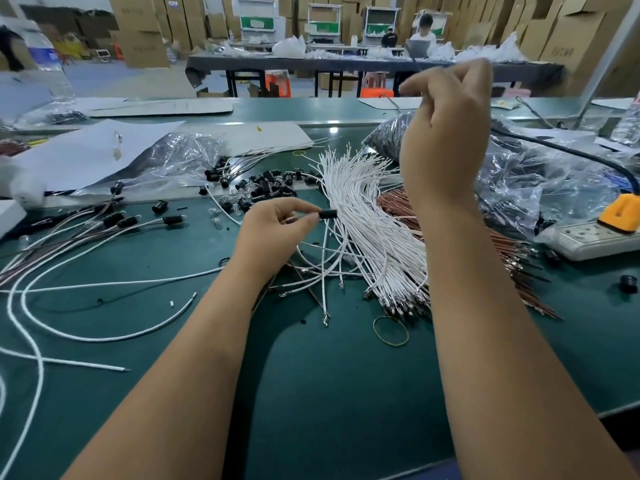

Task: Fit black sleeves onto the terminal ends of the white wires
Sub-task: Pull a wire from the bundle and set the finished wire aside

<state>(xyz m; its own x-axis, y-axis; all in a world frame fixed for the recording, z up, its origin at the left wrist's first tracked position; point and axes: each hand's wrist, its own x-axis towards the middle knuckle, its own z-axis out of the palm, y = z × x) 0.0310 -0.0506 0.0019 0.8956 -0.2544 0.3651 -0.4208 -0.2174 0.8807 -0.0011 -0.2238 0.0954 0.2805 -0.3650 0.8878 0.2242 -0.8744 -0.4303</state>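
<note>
Two bare forearms reached over the green mat (329, 393). Low down, the left hand (273, 230) pinched a black sleeve (328, 214) at its fingertips, just beside the bundle of white wires (363, 216). Raised high, the right hand (446, 133) had its fingers curled, blurred; whether they pinched a wire could not be told.

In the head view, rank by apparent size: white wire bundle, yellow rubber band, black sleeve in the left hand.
1. White wire bundle, clearly largest.
2. Yellow rubber band.
3. Black sleeve, pinched in the left hand, smallest.
</note>
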